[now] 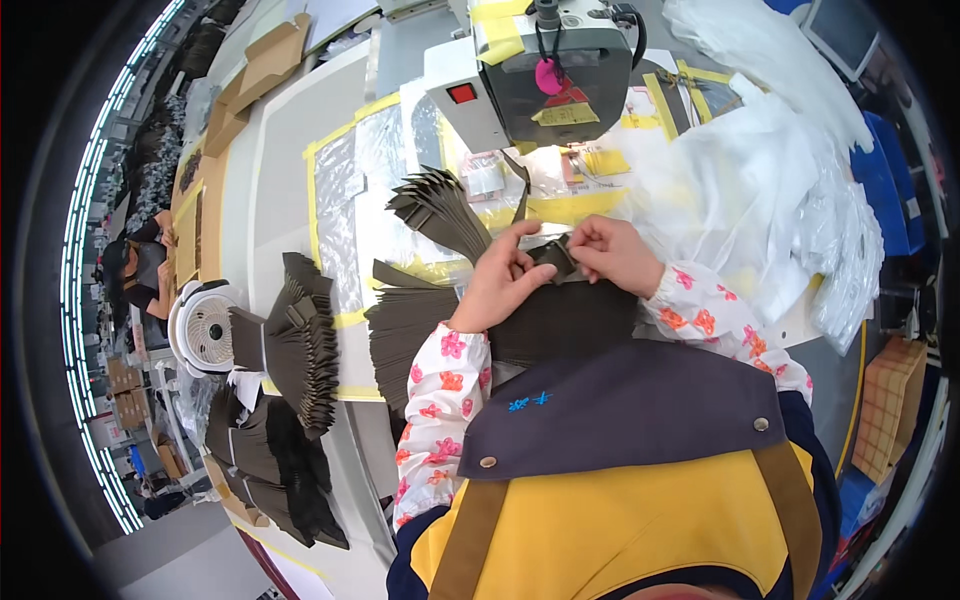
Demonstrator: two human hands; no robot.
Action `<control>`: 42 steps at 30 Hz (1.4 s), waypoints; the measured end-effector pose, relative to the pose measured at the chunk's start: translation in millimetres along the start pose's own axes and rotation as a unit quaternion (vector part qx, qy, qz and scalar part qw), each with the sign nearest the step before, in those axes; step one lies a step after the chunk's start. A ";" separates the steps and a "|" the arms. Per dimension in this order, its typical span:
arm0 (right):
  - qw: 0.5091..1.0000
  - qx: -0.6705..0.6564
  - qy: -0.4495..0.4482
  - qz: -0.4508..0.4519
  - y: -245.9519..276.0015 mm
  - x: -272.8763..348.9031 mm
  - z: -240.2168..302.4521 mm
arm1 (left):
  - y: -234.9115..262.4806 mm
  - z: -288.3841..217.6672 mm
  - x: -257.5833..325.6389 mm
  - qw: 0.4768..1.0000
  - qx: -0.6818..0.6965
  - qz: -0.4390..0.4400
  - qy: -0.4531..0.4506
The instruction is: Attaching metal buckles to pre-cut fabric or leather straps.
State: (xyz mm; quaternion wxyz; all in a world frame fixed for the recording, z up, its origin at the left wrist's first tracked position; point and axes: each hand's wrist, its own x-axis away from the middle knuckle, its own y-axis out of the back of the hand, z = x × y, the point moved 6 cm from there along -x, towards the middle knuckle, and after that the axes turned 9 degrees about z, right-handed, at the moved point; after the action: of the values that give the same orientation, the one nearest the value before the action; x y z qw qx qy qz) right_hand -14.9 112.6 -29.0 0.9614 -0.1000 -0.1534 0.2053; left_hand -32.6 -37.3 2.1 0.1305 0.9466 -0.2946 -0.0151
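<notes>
1. Far left on the work table (290, 130): white fan (205, 328), then a fanned stack of dark pieces (305, 345); more dark stacks (270, 460) lie lower left, near the table edge.
2. Left of centre: another fanned pile (440, 205) sits on the yellow-taped plastic sheet (350, 180), just beside the hands.
3. Centre: left hand (500, 280) comes up from a floral sleeve (440, 400), wrist bent, fingers curled; thumb and fingertips are pinched on the dark fabric piece (560, 315).
4. That piece lies flat in front of the apron (620, 420), below the sewing machine (545, 70). A small folded tab (555, 258) sticks up at its top edge, between both hands.
5. Handling guess: light, thin, fairly stiff, holds a crease, not fragile; probably best taken at the top edge or the tab, by pinching.
6. Right of centre: right hand (615, 255) is closed into a loose fist, fingertips pinching the tab from the right, forearm angled in from the lower right.
7. Far right: heap of clear plastic bags (790, 190).
</notes>
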 end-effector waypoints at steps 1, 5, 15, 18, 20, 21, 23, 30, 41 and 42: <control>1.000 0.020 0.008 -0.021 9.1 4.2 3.1 | -9.2 -2.2 -4.0 0.997 -0.002 0.070 -0.023; 0.993 0.030 0.073 -0.093 32.8 16.7 25.3 | -18.1 4.0 -27.0 0.989 -0.137 0.031 -0.033; 0.872 0.449 0.054 -0.185 90.0 158.9 -4.0 | 74.8 36.8 -40.6 0.885 -0.392 -0.245 0.045; 0.832 0.509 0.006 -0.221 87.8 194.5 -17.1 | 117.7 60.6 -30.4 0.887 -0.323 -0.327 0.031; 0.834 0.499 -0.007 -0.236 88.5 203.5 -30.4 | 101.5 41.6 -30.8 0.890 -0.299 -0.341 0.038; 0.834 0.492 -0.014 -0.248 87.1 208.6 -35.1 | 81.4 28.4 -30.4 0.893 -0.301 -0.333 0.038; 0.823 0.506 -0.041 -0.256 86.2 208.4 -39.2 | 35.0 -4.7 -26.4 0.913 -0.289 -0.260 -0.124; 0.787 0.590 -0.012 -0.181 81.3 168.9 -20.4 | -73.3 -1.2 -24.2 0.941 -0.299 0.151 -0.044; 0.915 0.397 -0.036 -0.061 99.6 137.7 13.7 | -60.1 6.9 -34.4 0.919 -0.349 0.170 -0.073; 0.921 0.364 0.025 -0.139 102.5 133.1 27.6 | -51.9 -2.9 -33.1 0.938 -0.325 0.110 -0.051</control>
State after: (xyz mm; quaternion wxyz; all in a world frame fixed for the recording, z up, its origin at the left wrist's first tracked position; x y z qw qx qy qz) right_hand 54.1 264.7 4.4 0.9540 0.2736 -0.0561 0.1092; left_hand -30.9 23.2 -10.0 0.4169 0.8121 -0.3822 -0.1435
